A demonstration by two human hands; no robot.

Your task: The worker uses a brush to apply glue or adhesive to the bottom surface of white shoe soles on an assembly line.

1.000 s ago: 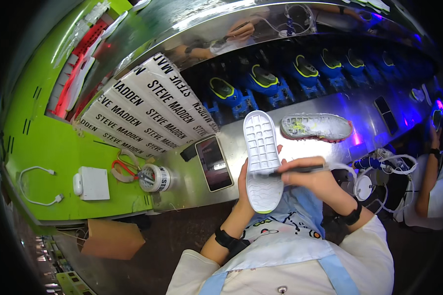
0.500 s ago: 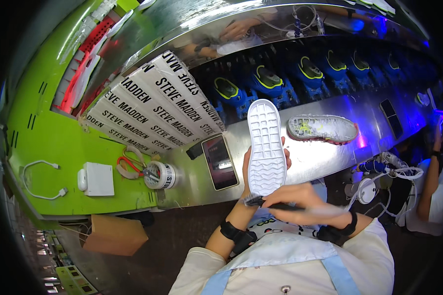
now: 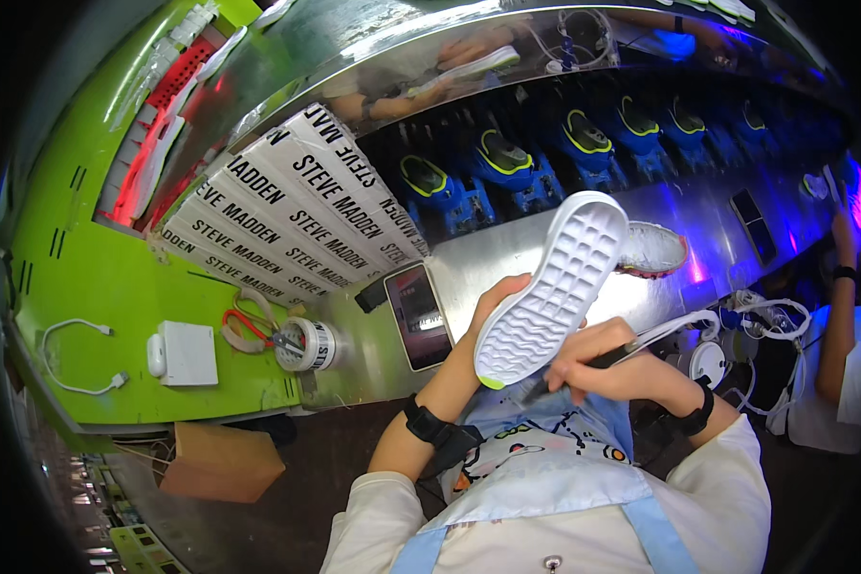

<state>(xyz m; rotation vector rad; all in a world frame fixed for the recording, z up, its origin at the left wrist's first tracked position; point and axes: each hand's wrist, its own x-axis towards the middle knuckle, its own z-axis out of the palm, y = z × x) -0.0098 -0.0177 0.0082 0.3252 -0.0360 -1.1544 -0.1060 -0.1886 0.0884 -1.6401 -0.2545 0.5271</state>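
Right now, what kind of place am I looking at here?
Most likely a shoe factory assembly line. The left hand holds a white shoe sole while the right hand works its edge with a thin tool. Blue shoe holders run along the metal conveyor.

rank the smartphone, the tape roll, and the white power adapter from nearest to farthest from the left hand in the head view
Measured from the left hand, which holds the white shoe sole:
1. Smartphone, lying on the metal bench just to the hand's left.
2. Tape roll, further left, beside the red scissors.
3. White power adapter, farthest left, on the green surface.
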